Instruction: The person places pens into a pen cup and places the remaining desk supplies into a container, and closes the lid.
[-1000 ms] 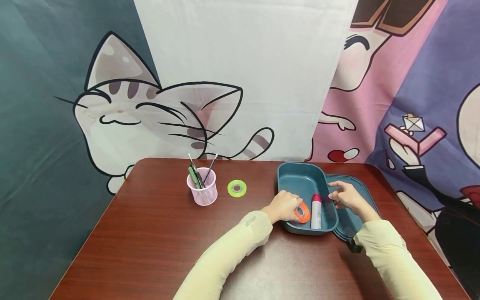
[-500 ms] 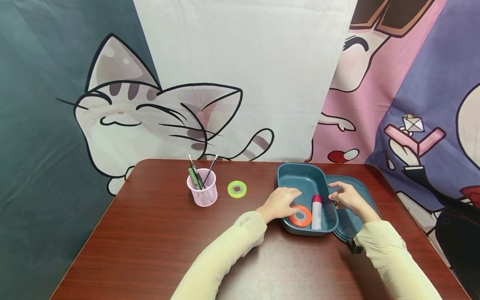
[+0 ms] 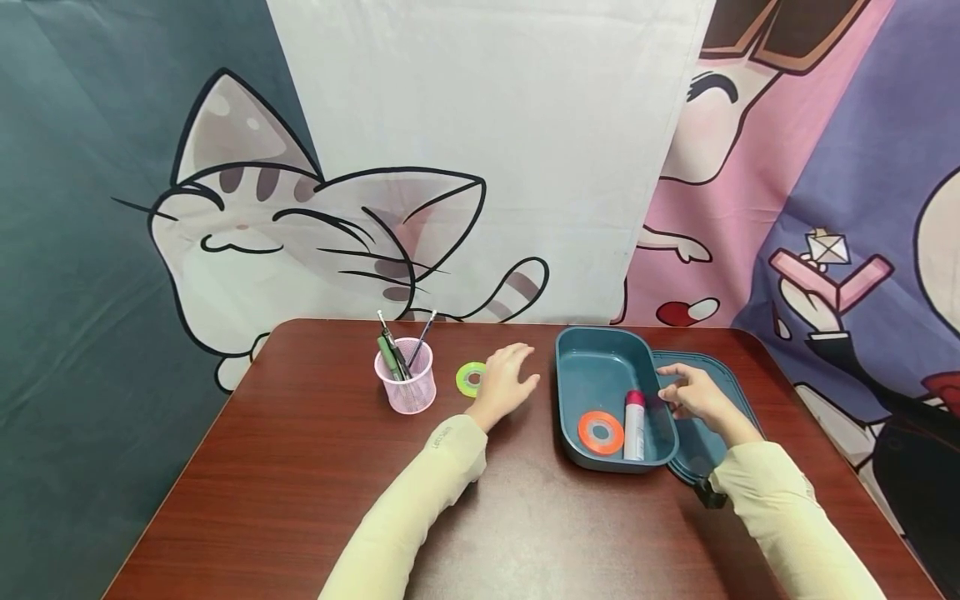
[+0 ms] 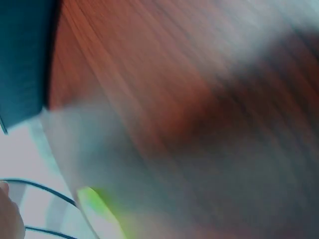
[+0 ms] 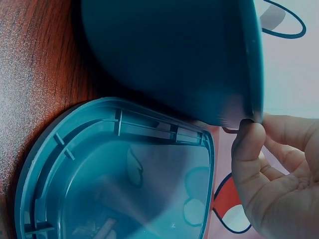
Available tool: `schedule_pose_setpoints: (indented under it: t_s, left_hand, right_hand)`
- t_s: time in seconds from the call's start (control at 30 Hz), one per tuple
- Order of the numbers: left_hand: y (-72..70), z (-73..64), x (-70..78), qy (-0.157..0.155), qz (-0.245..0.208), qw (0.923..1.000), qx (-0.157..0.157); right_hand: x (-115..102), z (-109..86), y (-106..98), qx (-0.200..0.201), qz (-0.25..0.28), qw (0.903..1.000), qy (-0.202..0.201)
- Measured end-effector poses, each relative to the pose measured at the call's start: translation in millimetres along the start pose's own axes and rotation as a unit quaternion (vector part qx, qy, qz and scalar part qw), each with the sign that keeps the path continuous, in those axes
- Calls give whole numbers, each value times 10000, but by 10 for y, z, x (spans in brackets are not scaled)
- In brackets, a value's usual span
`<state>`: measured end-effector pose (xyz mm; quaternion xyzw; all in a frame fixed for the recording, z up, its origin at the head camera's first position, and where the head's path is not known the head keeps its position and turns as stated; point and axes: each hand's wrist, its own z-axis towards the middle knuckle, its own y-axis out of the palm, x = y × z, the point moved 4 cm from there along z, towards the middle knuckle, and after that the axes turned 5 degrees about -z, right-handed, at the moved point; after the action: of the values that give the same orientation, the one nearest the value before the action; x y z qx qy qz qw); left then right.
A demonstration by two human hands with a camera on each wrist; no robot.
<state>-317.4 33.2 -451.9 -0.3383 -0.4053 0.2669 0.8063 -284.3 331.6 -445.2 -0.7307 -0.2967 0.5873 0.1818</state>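
My left hand (image 3: 504,385) hovers beside a yellow-green roll of tape (image 3: 467,380), covering its right side in the head view; the fingers are spread and hold nothing. That roll is blurred at the bottom of the left wrist view. Thumb and fingers of my right hand (image 5: 279,169) pinch the rim of a teal plastic box (image 5: 174,55) on its right side. Inside the box lie an orange roll of tape (image 3: 600,418), flat, and a white glue stick (image 3: 634,433) with a red cap.
A teal lid (image 5: 99,164) lies on the table at the right, partly under my right hand in the head view. To the left stands a pink mesh cup (image 3: 407,396) with several pens. A cartoon cloth (image 3: 480,100) hangs behind the brown table (image 3: 262,467).
My left hand let go of the orange tape inside the box, then moved left and away, over to the yellow-green tape. My right hand stayed on the box rim.
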Motion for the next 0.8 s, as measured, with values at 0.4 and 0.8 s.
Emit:
schedule_pose_setpoints:
  t_s: [0.4, 0.8]
  left_hand:
    - [-45, -212, -595, -1454, -96, 9887, -363]
    - [-41, -331, -767, -2062, -214, 9767, -562]
  right_hand:
    - [5, 8, 6, -6, 7, 10000, 16]
    - [5, 4, 1, -13, 27, 10000, 37]
